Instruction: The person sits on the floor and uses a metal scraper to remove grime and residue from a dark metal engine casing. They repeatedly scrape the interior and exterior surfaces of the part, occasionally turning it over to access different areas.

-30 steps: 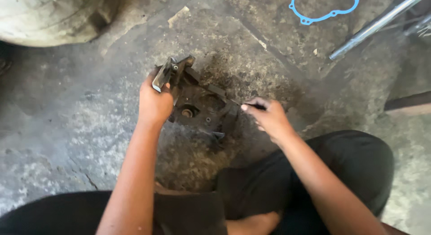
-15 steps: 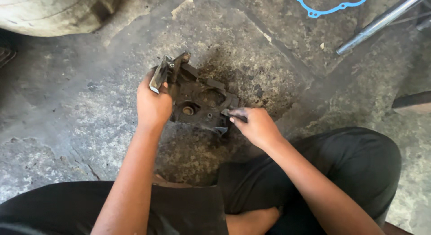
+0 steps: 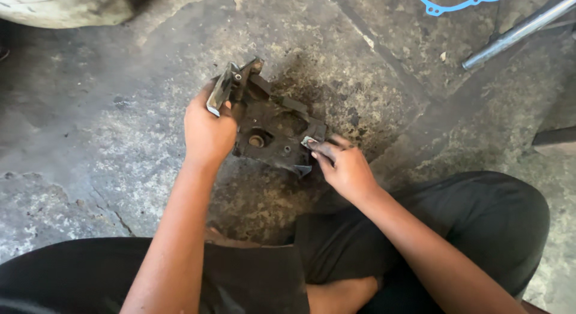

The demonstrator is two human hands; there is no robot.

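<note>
Both hands [image 3: 207,131] [image 3: 342,167] grip dark engine cover [image 3: 273,131], long axis running upper-left to lower-right.

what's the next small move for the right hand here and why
Probably draw the small blade along the edge of the dark metal part. The right hand presses it there, while the left hand steadies the part on the stained concrete floor.

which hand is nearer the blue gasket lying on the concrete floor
Right. The right hand is below-left of the blue gasket, at the dark greasy metal part; the left hand is farther left.
</note>
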